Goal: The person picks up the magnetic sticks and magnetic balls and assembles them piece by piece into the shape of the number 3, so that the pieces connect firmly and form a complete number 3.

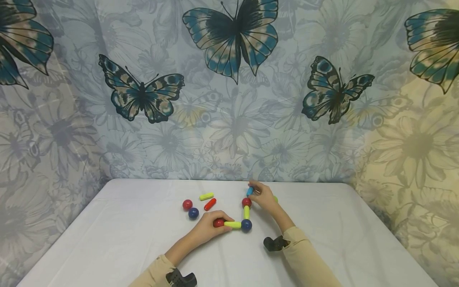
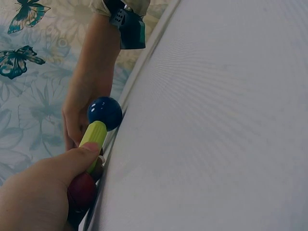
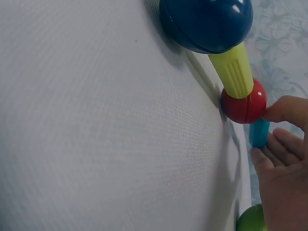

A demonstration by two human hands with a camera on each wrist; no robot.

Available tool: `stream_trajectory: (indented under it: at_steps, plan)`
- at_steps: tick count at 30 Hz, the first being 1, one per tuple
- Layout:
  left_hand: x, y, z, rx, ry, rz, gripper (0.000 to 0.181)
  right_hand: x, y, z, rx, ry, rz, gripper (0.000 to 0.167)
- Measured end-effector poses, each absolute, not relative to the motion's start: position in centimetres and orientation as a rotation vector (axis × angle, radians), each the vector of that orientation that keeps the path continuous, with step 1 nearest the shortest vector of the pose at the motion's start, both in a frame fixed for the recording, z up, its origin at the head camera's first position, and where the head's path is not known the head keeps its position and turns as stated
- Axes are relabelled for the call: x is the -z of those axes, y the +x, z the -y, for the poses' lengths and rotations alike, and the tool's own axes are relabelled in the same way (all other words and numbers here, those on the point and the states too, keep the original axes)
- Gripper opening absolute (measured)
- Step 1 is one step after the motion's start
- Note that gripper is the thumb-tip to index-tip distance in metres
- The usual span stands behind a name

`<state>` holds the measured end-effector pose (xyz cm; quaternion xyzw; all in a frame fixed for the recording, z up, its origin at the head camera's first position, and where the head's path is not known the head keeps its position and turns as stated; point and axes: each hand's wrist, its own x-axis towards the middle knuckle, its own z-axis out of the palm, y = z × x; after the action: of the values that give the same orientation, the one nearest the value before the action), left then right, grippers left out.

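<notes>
On the white table stands an L-shaped chain of balls and short rods. My left hand (image 1: 206, 228) holds its near end, where a red ball (image 1: 218, 223) meets a yellow-green rod (image 1: 233, 225). This rod runs to a blue ball (image 1: 246, 225), also seen in the left wrist view. From there a second yellow-green rod (image 1: 246, 212) leads away to another red ball (image 1: 246, 203). At that far ball, my right hand (image 1: 264, 197) pinches a light-blue rod (image 3: 259, 132), whose end touches the ball in the right wrist view.
Left of the chain lie a loose red ball (image 1: 187, 205), a dark blue ball (image 1: 193, 213), a yellow-green rod (image 1: 206, 196) and a red rod (image 1: 210, 204). A green ball (image 3: 252, 219) sits beside my right hand. A butterfly-patterned cloth (image 1: 236, 119) hangs behind the table.
</notes>
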<state>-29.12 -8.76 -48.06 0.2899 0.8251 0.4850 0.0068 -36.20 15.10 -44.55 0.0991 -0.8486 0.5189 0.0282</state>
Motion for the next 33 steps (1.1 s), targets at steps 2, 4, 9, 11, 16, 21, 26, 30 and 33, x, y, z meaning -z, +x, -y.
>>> stream_trajectory:
  at_steps: [2,4,9,11,16,21,26,30,33]
  plan:
    - [48.09,-29.17,8.78,-1.516,0.905,-2.578,0.021,44.56,-36.23,-15.11,-1.613,0.294,2.622,0.057]
    - [48.14,-29.20,8.81,-1.515,0.903,-2.577,0.021,44.55,-36.22,-15.08,-1.617,0.299,2.625,0.056]
    - [48.23,-29.23,8.87,-1.517,0.900,-2.581,0.021,44.48,-36.09,-14.89,-1.627,0.291,2.629,0.053]
    - [48.23,-29.24,8.87,-1.520,0.901,-2.579,0.021,44.52,-36.09,-14.84,-1.624,0.274,2.635,0.052]
    - [48.19,-29.25,8.83,-1.527,0.910,-2.568,0.021,44.83,-36.25,-14.89,-1.626,0.231,2.649,0.052]
    - [48.21,-29.28,8.80,-1.529,0.907,-2.563,0.021,45.17,-36.55,-14.99,-1.648,0.215,2.643,0.052]
    - [48.33,-29.35,8.80,-1.531,0.904,-2.562,0.021,45.24,-36.53,-14.97,-1.663,0.222,2.637,0.051]
    - [48.34,-29.36,8.80,-1.528,0.910,-2.570,0.021,45.29,-36.49,-15.02,-1.670,0.245,2.635,0.050]
    - [48.36,-29.37,8.80,-1.531,0.912,-2.569,0.021,45.36,-36.48,-15.10,-1.682,0.258,2.624,0.050]
